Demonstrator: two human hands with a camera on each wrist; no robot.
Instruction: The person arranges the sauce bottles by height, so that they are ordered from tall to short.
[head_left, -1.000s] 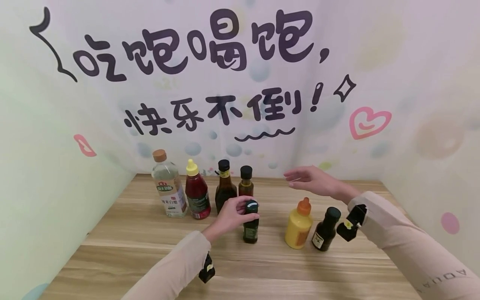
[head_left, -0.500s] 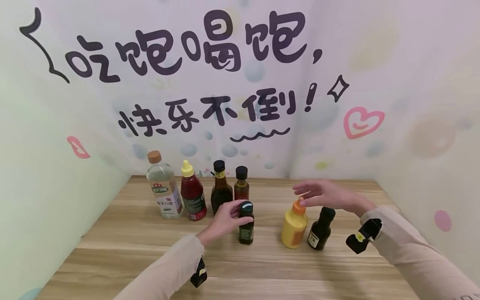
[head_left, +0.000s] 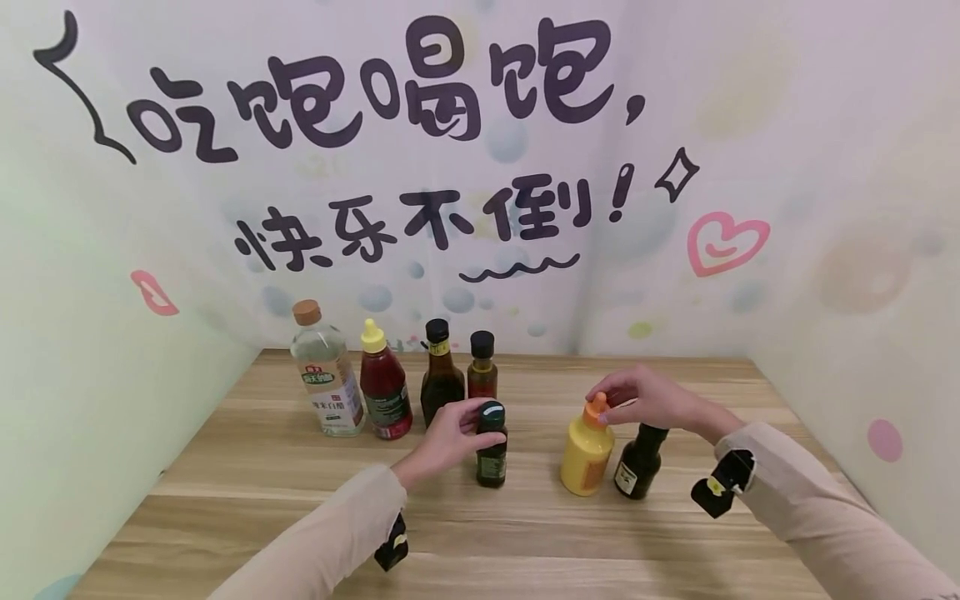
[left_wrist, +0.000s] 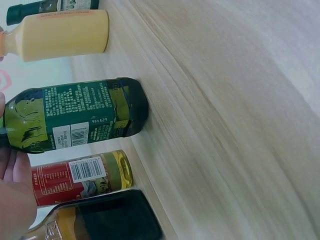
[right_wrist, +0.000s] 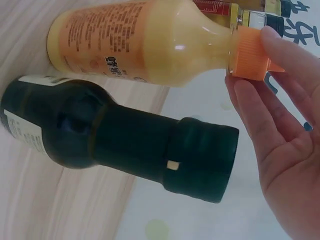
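Observation:
My left hand (head_left: 448, 440) grips the top of a small green glass bottle (head_left: 491, 468), which stands upright on the table (head_left: 465, 533). The left wrist view shows that bottle's green label (left_wrist: 80, 116) with a barcode. To the right, my right hand (head_left: 651, 404) pinches the orange cap (right_wrist: 250, 52) of a yellow squeeze bottle (head_left: 585, 461), thumb on one side and fingers on the other. This bottle also stands upright. Just right of it, below my right hand, is a dark bottle (head_left: 636, 471) with a dark green cap (right_wrist: 202, 159).
Along the back left stand a clear white vinegar bottle (head_left: 327, 375), a red sauce bottle (head_left: 386, 396) with a yellow nozzle, a dark brown bottle (head_left: 441, 379) and a slim black-capped bottle (head_left: 482, 371). A printed cloth (head_left: 420, 292) hangs behind the table.
My right hand has come down from above and behind the yellow squeeze bottle, and its fingers have closed on the orange cap. My left hand keeps its grip on the green bottle.

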